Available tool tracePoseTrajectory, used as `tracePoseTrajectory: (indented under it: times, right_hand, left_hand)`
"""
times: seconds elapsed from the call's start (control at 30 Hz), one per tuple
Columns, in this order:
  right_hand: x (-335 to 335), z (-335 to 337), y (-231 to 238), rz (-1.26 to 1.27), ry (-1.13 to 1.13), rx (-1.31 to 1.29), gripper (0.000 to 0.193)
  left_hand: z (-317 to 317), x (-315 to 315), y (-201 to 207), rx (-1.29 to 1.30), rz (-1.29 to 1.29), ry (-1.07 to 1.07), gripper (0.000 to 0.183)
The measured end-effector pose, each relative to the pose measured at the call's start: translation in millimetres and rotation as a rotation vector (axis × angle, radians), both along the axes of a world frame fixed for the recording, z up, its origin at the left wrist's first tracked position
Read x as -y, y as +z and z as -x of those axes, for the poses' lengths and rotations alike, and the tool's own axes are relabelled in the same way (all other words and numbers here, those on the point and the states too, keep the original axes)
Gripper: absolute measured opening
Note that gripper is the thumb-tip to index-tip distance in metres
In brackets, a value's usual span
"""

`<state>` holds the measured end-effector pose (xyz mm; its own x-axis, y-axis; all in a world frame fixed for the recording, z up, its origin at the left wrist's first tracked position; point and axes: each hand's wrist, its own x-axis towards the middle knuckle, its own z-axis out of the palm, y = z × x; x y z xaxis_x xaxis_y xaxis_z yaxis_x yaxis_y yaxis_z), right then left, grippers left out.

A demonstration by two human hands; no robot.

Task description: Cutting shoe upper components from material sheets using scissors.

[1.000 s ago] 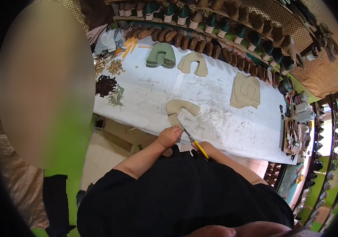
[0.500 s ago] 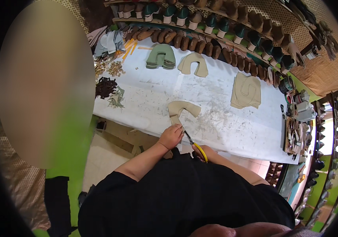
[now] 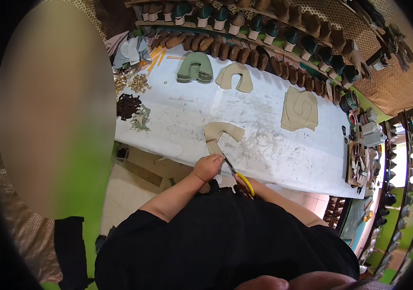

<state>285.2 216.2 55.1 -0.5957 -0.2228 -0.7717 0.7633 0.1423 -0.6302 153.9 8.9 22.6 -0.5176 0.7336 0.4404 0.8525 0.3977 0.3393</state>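
Observation:
A tan U-shaped leather piece point(image 3: 222, 134) lies near the front edge of the white worktable point(image 3: 274, 154). My left hand point(image 3: 207, 167) pinches the near end of that piece at the table edge. My right hand point(image 3: 243, 185) grips yellow-handled scissors point(image 3: 235, 173), its fingers mostly hidden behind the handles. The blades point up toward the leather piece, right beside my left hand.
More cut pieces lie on the table: a green stack point(image 3: 195, 68), a tan U-shape point(image 3: 235, 77) and a tan stack point(image 3: 300, 109). Dark and light scraps point(image 3: 130, 107) sit at the left end. Shelves of shoe lasts point(image 3: 264, 34) line the far side. Small tools crowd the right end point(image 3: 361, 140).
Both hands and the scissors have stayed at the near end of the tan piece, shifting only slightly; the scissor blades now reach closer to the leather.

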Motion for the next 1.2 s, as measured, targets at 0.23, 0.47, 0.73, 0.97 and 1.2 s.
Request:
tracePoseTrajectory:
  times: [0.23, 0.47, 0.73, 0.97, 1.2]
  right_hand:
    - [-4, 0, -13, 0.009, -0.016, 0.018, 0.073]
    - [-8, 3, -20, -0.121, 0.093, -0.037, 0.079]
    - [-4, 7, 2, -0.416, 0.237, -0.104, 0.082]
    - [-7, 8, 5, -0.421, 0.284, -0.135, 0.082]
    - [-3, 1, -12, -0.477, 0.230, -0.245, 0.081]
  left_hand:
    - [-4, 4, 2, 0.000, -0.003, -0.076, 0.025]
    - [-6, 4, -1, 0.016, 0.004, -0.075, 0.025]
    - [-7, 4, -8, 0.004, -0.028, -0.043, 0.023]
    - [-7, 2, -6, 0.022, -0.044, -0.036, 0.022]
    - [-11, 2, -3, -0.065, 0.017, -0.035, 0.021]
